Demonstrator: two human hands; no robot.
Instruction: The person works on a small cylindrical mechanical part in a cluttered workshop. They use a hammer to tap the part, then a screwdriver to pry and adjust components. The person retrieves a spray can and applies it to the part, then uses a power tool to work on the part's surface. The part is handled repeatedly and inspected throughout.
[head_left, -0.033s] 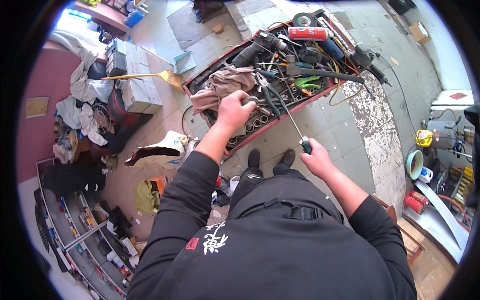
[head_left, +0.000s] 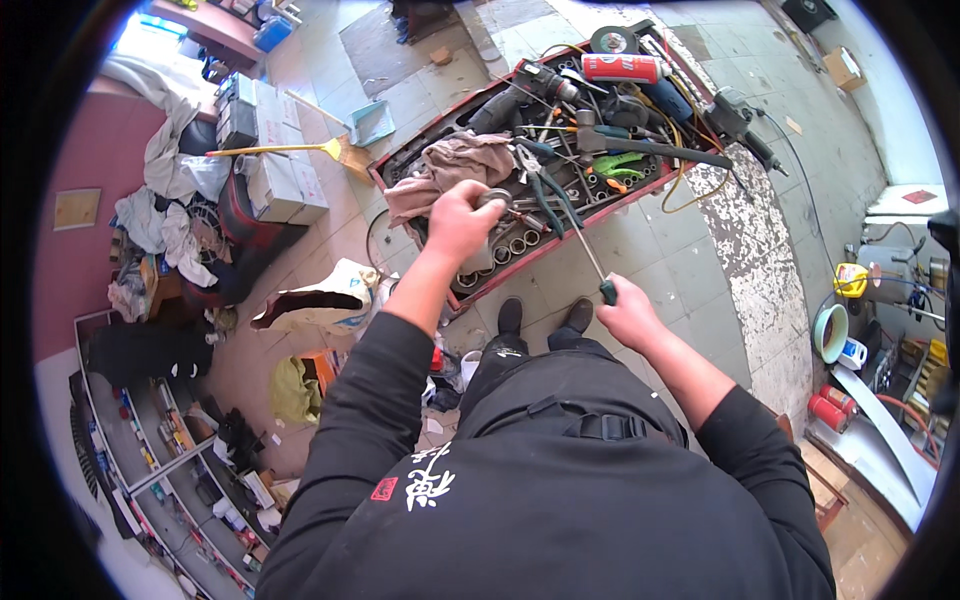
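Over the near left part of the tool tray, my left hand is closed around a ring-shaped metal piece; the fingers hide part of it. A crumpled pinkish-brown rag lies just beyond that hand. My right hand, lower and to the right, grips a screwdriver by its dark green handle. The long shank slants up and left toward the tray's front edge, beside a pair of pliers. Several large sockets sit in a row under my left hand.
A hammer, a cordless drill and a red spray can lie farther back in the tray. A corded power tool rests at its right end. An open sack stands on the left, and a broom lies beyond it.
My left hand has turned slightly, so the ring-shaped metal piece shows more of its opening. The screwdriver stays in my right hand, almost unmoved.
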